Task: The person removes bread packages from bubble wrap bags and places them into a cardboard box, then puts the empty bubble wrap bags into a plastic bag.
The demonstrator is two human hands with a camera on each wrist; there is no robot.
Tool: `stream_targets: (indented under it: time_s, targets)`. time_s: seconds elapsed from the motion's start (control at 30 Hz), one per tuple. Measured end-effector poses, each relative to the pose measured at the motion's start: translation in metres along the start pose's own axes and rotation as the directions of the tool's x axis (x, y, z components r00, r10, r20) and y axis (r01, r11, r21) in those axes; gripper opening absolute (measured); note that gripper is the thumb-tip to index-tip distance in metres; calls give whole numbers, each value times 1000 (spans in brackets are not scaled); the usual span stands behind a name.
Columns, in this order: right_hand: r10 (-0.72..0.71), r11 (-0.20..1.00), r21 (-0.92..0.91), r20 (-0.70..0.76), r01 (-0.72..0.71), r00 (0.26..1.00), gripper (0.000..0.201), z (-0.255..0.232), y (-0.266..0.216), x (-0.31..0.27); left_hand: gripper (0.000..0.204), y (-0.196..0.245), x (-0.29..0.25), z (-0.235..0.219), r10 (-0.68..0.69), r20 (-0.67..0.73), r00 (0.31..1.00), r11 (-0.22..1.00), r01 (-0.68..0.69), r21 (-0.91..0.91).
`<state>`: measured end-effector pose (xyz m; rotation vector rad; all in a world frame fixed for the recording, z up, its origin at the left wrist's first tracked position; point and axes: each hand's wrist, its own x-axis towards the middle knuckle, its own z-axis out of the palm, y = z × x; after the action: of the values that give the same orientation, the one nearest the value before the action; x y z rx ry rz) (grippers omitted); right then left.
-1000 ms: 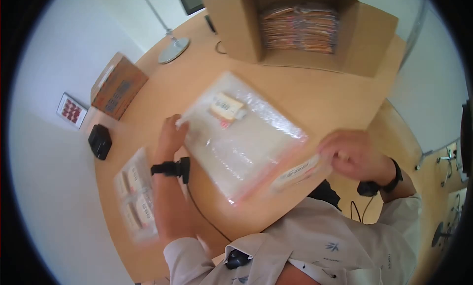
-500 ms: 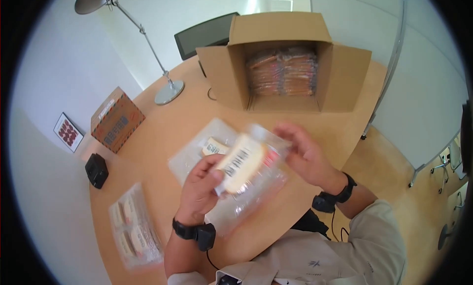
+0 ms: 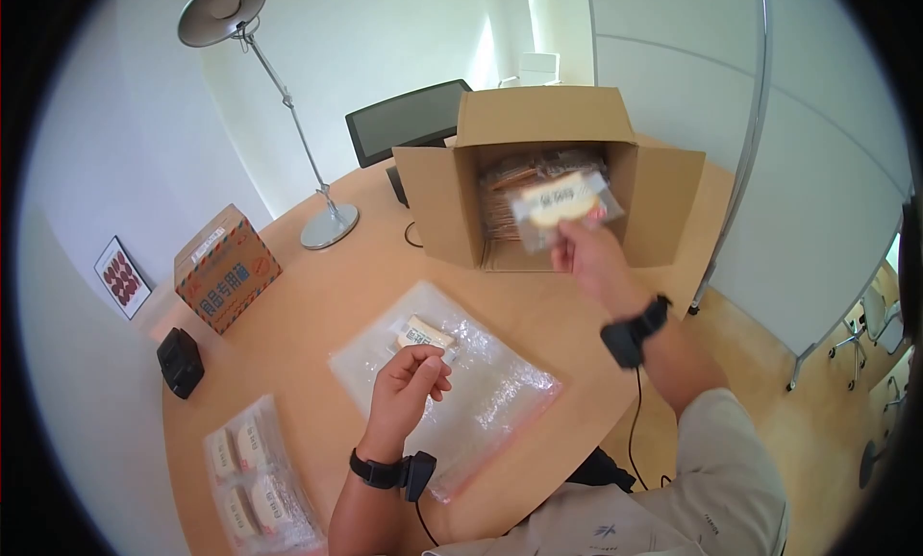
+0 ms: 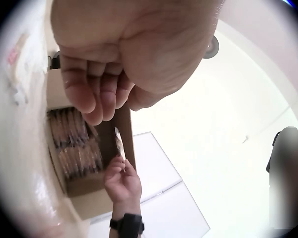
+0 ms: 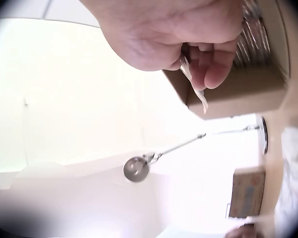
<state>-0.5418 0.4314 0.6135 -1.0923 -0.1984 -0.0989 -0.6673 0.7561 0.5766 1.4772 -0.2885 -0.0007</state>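
My right hand (image 3: pixel 591 258) pinches the lower edge of a clear snack packet (image 3: pixel 561 200) with a cream, bread-shaped label in dark print. It holds this packet up in front of the open cardboard box (image 3: pixel 430 210), where several packets (image 4: pixel 72 131) stand in stacked rows. The packet shows edge-on between thumb and fingers in the right wrist view. My left hand (image 3: pixel 404 391) hovers over a large clear plastic bag (image 3: pixel 471 436), fingers loosely bent, with nothing in them. Just beyond its fingertips, a similar packet (image 3: pixel 423 335) lies on the bag.
At the table's left, a filled clear bag (image 3: pixel 252 474) contains several packets. Behind it are a black device (image 3: pixel 180 362) and a printed carton (image 3: pixel 228 272). A lamp (image 3: pixel 330 226) and a monitor (image 3: pixel 404 123) stand at the back, left of the box.
Both hands were at the bag, then held a packet up together over it. The right hand has carried that packet away to the box; the left has let go and stays over the bag.
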Motion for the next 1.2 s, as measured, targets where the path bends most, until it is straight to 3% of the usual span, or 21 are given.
stream_targets:
  time_s: [0.03, 0.23, 0.33, 0.43, 0.5, 0.57, 0.6, 0.63, 0.67, 0.7, 0.73, 0.77, 0.8, 0.83, 0.9, 0.93, 1.0, 1.2]
  targets:
    - [-41, 999, 3, -18, 41, 999, 18, -6, -3, 29, 18, -2, 0, 0, 6, -3, 1000, 1000, -6, -3]
    - [35, 998, -41, -84, -38, 996, 20, 3, 2, 153, 18, -7, -2, 2, -15, 47, 999, 999, 12, 47]
    - [246, 969, 57, -120, -241, 962, 20, 13, 19, 192, 16, -12, -3, 2, -21, 43, 999, 992, 15, 123]
    - [274, 962, 71, -235, -265, 932, 25, 25, 35, 209, 17, -17, -2, 4, -35, 35, 999, 989, 30, 145]
    - [293, 956, 79, -207, -283, 933, 29, 19, 41, 219, 17, -18, -1, 5, -50, 33, 998, 984, 44, 173]
    - [365, 931, 5, 8, -365, 931, 36, 17, 38, 209, 17, -18, -2, 8, -69, 36, 997, 980, 61, 189]
    - [362, 932, 4, 2, -362, 932, 36, 17, 34, 199, 17, -16, -2, 7, -53, 40, 998, 973, 42, 228]
    - [370, 901, -240, -13, -362, 929, 36, 29, 22, 169, 17, -15, -3, 6, -43, 47, 998, 964, 29, 265]
    - [379, 811, -471, -31, -348, 925, 36, 34, 18, 146, 17, -15, -5, 5, -49, 53, 997, 965, 34, 259]
    - [380, 805, -479, -37, -350, 924, 36, 26, 21, 137, 17, -15, -5, 5, -23, 42, 999, 964, 11, 265]
    - [-69, 537, -837, 78, 103, 995, 33, 14, 23, 128, 17, -16, -5, 4, 0, 28, 1000, 963, -8, 271]
    - [-390, -14, -914, 378, 405, 840, 29, 8, 22, 118, 17, -17, -5, 3, -8, 28, 1000, 965, 1, 264]
    - [-482, 26, -916, 340, 401, 808, 18, 1, 15, 113, 17, -18, -4, 3, -3, 35, 999, 968, -6, 252]
    - [-477, 25, -920, 332, 391, 813, 18, -10, 12, 112, 17, -19, -3, 5, 0, 46, 999, 971, -11, 240]
    - [-595, -328, -859, 511, 393, 621, 15, -27, -2, 116, 17, -25, -1, 8, -5, 66, 998, 971, -11, 240]
    - [-594, -328, -862, 506, 386, 625, 15, -32, -8, 120, 17, -27, 0, 10, -3, 77, 997, 970, -16, 242]
    - [-507, -393, -885, 434, 249, 745, 28, -36, -21, 132, 16, -27, -1, 13, -3, 80, 997, 961, -19, 276]
    - [-409, -363, -878, 451, 312, 793, 37, -54, -5, 173, 15, -26, -2, 11, 17, 62, 998, 939, -37, 342]
